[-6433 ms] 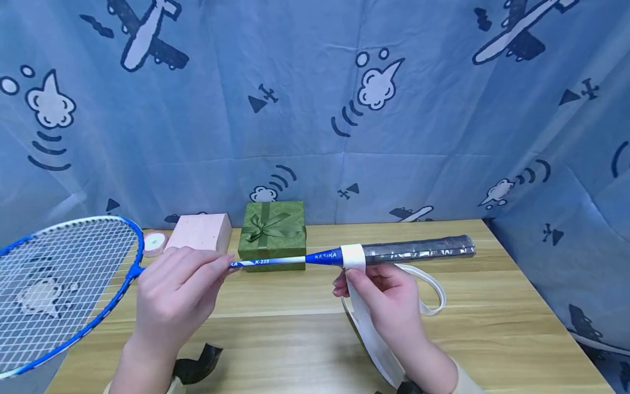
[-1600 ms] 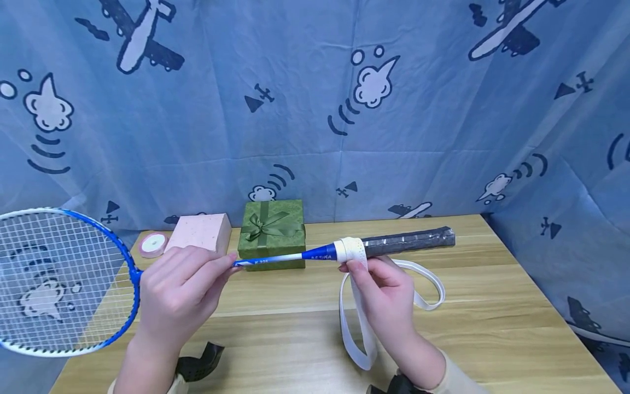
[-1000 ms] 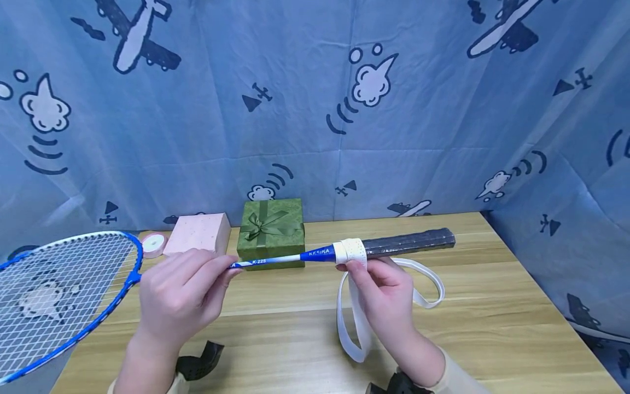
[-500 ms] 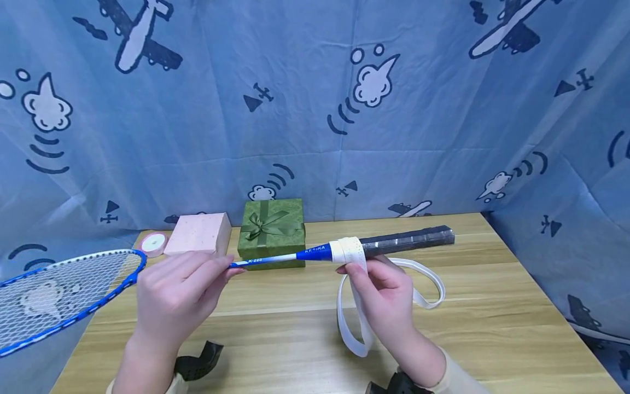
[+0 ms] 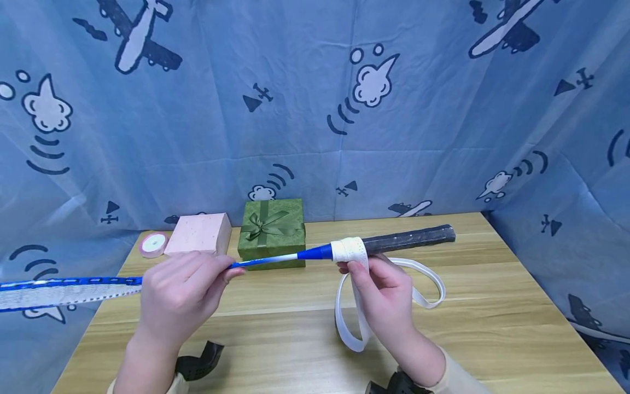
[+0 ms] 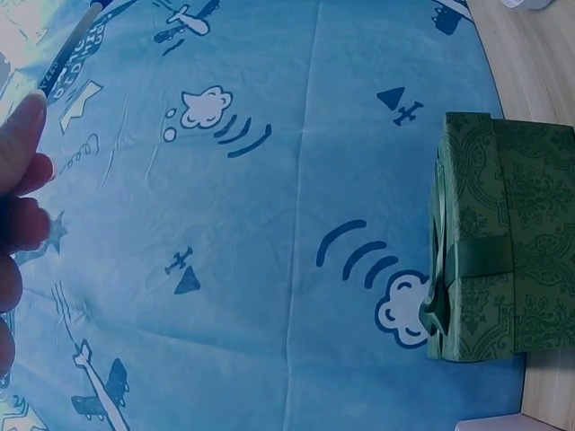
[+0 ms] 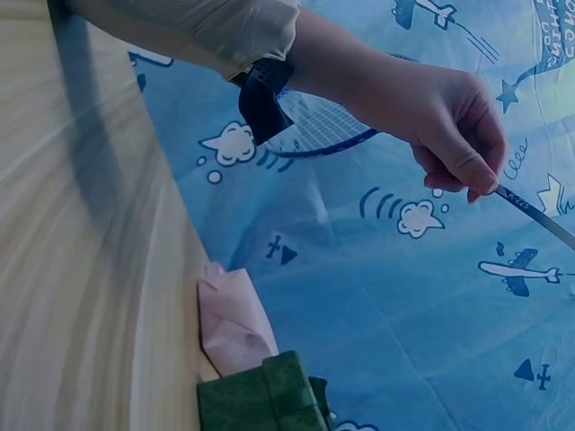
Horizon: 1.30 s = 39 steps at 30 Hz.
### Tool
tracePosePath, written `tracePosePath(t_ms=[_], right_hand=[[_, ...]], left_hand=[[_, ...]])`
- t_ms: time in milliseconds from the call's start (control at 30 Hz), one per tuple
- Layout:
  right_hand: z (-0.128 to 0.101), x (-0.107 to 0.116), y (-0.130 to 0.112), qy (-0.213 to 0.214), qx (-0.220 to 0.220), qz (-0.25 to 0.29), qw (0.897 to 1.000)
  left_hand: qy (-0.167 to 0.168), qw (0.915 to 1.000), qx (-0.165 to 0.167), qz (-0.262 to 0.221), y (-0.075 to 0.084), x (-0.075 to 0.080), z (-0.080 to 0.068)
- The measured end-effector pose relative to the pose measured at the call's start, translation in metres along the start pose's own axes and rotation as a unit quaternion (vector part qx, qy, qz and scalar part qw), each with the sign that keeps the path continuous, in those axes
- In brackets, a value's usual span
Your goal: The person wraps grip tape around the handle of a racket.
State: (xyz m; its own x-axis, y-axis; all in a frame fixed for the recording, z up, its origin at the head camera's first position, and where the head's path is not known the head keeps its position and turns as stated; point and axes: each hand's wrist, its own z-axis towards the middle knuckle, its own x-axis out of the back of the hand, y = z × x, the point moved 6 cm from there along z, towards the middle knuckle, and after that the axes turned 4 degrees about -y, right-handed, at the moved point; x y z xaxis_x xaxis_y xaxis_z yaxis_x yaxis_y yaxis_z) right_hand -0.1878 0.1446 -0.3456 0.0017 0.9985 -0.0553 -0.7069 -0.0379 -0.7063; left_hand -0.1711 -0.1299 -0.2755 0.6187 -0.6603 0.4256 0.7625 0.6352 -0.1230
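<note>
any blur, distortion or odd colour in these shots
Head view: evenly lit and sharp on the right hand and white grip tape, with wide-angle bending at the edges; the racket head shows edge-on. Left wrist view: strong blue cast, fisheye, fingertips soft at the edge, green gift box clear. Right wrist view: dim, table streaked and blurry, left hand fairly sharp.

The person is wearing a top with long, soft cream sleeves (image 5: 460, 377). A dark strap (image 7: 262, 97) is going round the left wrist, and one (image 5: 398, 383) round the right wrist too. The hands are wearing no gloves.
</note>
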Motion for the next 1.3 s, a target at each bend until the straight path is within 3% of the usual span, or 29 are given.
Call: tracePosePath(t_ms=[167, 267, 400, 633, 800, 1133, 1300], right_hand=[[-0.001, 0.000, -0.001, 0.001, 0.013, -0.006, 1.000], [-0.001, 0.000, -0.001, 0.007, 0.009, -0.020, 1.000], [-0.001, 0.001, 0.000, 0.003, -0.004, -0.019, 1.000], [0.000, -0.007, -0.001, -0.045, -0.001, 0.053, 0.998], [0.001, -0.008, 0.001, -0.028, 0.007, 0.083, 0.996], [0.000, -0.004, 0.002, -0.013, -0.010, 0.019, 1.000], [0.000, -0.004, 0.005, -0.007, -0.049, 0.035, 0.998]], left_hand=[[-0.048, 0.9987, 0.011, -0.012, -0.002, -0.002, -0.003], [-0.057, 0.9983, 0.011, -0.009, -0.003, -0.003, -0.005], [-0.031, 0.9995, 0.000, 0.003, -0.002, -0.003, -0.005], [0.017, 0.9994, 0.022, 0.020, -0.002, 0.002, -0.002], [0.064, 0.9972, 0.027, 0.028, -0.001, 0.006, 0.001], [0.090, 0.9959, 0.005, -0.001, 0.000, 0.005, 0.004], [0.092, 0.9956, -0.004, -0.017, 0.001, 0.006, 0.006]])
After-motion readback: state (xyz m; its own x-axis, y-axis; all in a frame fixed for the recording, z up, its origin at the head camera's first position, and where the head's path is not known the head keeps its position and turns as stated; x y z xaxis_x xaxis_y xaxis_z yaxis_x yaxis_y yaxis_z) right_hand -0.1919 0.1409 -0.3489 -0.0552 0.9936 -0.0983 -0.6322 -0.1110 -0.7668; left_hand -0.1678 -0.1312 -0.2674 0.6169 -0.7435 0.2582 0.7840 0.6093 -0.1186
